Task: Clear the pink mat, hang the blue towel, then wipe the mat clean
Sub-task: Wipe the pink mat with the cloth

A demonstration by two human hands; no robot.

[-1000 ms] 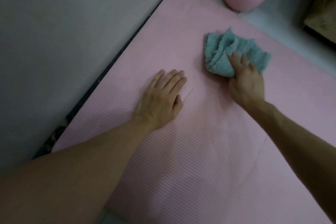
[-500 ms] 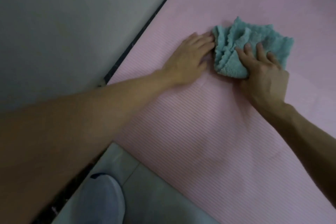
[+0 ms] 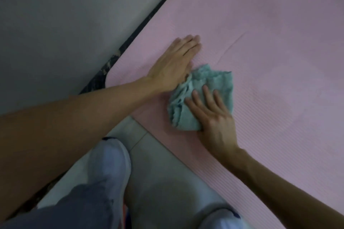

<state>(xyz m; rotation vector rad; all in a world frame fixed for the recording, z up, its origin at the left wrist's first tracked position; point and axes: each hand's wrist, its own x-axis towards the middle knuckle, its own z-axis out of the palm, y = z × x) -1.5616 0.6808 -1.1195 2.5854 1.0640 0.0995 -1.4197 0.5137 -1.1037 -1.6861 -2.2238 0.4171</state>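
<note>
The pink ribbed mat covers the right and upper part of the view, its near left corner just ahead of my feet. A crumpled teal cloth lies on the mat near that corner. My right hand presses down on the cloth, fingers spread over it and the thumb tucked at its near edge. My left hand rests flat on the mat, fingers together, its heel touching the cloth's left side.
A grey wall runs along the mat's left edge, with a dark marble strip between them. Pale floor tiles lie below the mat. My white shoes and grey trouser leg are at the bottom.
My right hand has dragged the cloth back toward the mat's near left corner. My left hand stayed flat beside it. The view tilted down, bringing my shoes and leg into sight.
</note>
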